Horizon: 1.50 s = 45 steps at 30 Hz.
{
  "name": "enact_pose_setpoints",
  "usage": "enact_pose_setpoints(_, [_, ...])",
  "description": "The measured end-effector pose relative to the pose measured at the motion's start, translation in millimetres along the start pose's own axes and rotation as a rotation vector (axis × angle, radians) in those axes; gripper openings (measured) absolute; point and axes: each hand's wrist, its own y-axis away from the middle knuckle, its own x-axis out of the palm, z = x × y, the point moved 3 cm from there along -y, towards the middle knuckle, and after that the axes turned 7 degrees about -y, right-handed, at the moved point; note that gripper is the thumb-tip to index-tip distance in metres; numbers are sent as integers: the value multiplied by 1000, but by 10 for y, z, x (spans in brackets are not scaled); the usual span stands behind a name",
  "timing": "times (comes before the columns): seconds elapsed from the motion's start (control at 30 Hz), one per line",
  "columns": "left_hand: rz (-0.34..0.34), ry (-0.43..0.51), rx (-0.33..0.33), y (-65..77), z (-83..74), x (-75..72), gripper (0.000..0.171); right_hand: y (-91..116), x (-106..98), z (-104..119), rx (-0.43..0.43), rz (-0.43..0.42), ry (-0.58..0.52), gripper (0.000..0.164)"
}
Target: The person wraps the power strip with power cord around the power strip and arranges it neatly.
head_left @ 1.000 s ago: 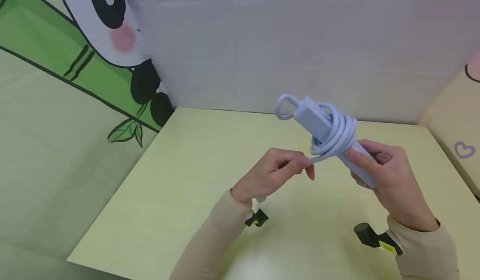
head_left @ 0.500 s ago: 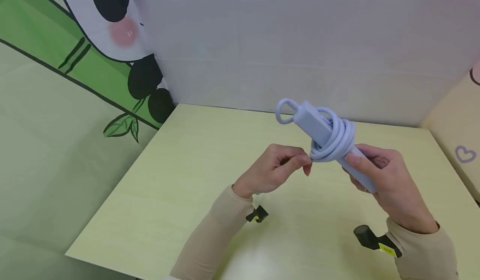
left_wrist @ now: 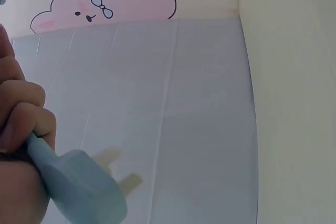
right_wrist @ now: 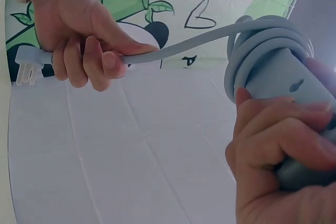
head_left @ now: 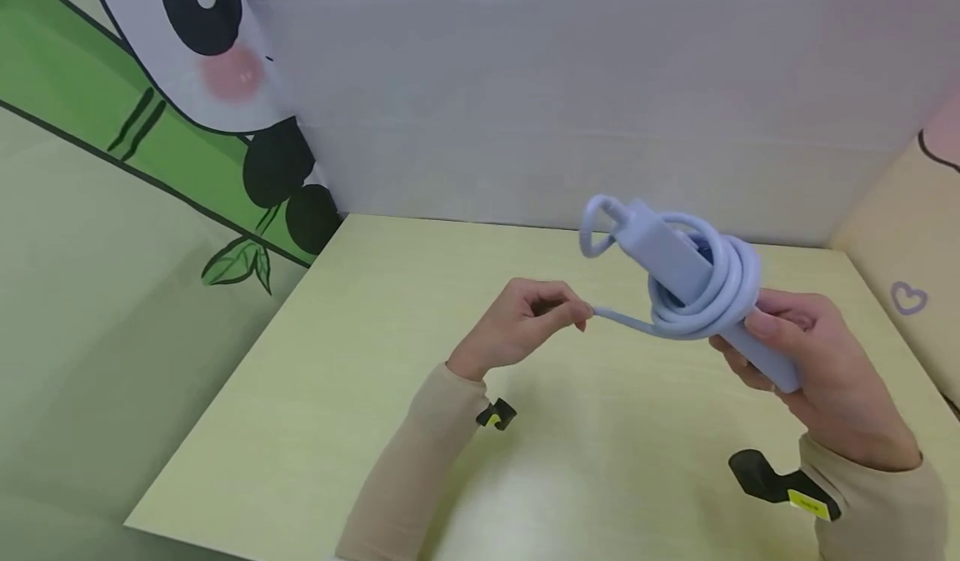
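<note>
Pale-blue power strip (head_left: pixel 701 282), right of centre above the tabletop (head_left: pixel 360 428), sits gripped in the right hand (head_left: pixel 817 361), cord (head_left: pixel 712 294) coiled round it. Left hand (head_left: pixel 517 332) pinches the cord's plug end (left_wrist: pixel 79 187). Judging by this, unwinding is underway; next calls for drawing another loop off.

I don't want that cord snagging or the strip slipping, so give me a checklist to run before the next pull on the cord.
1. Right hand grips the power strip firmly: ok.
2. Left hand holds the cord at its plug end: ok.
3. Plug prongs clear of the fingers: ok.
4. Cord between the hands runs free, no kink: ok.
5. Coils on the strip lie uncrossed: cannot tell.
6. Strip held above the table, nothing beneath it: ok.
</note>
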Motion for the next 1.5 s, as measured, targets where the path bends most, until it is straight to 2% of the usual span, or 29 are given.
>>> enact_pose_setpoints(0.07, [-32,-29,5,15,17,-24,12,-34,25,-4,11,79,23,40])
enact_pose_setpoints(0.2, [-127,-97,20,48,45,-83,10,-72,92,-6,22,172,81,34])
enact_pose_setpoints(0.33, [-204,-221,52,55,64,-123,18,-52,127,11,22,182,199,31])
enact_pose_setpoints(0.47, [-247,-418,96,52,60,-161,19,-30,135,41,54,177,387,29])
enact_pose_setpoints(0.57, [-259,-545,97,73,60,-198,13,-13,165,54,94,184,537,28])
enact_pose_setpoints(0.7, [-253,-693,98,109,64,-219,12,7,250,52,114,244,644,27])
enact_pose_setpoints(0.9, [-271,-928,190,149,26,-192,37,29,402,45,117,354,736,24])
enact_pose_setpoints(1.03, [-313,-1020,263,163,-43,-181,51,31,456,29,137,373,797,20])
enact_pose_setpoints(1.17, [-331,-1065,315,166,-131,-181,54,18,478,-2,131,407,854,15])
enact_pose_setpoints(1.33, [-335,-1124,378,185,-213,-192,51,-10,522,-77,154,380,941,11])
enact_pose_setpoints(1.5, [-334,-1305,408,214,-251,-188,47,-75,565,-154,182,317,1045,20])
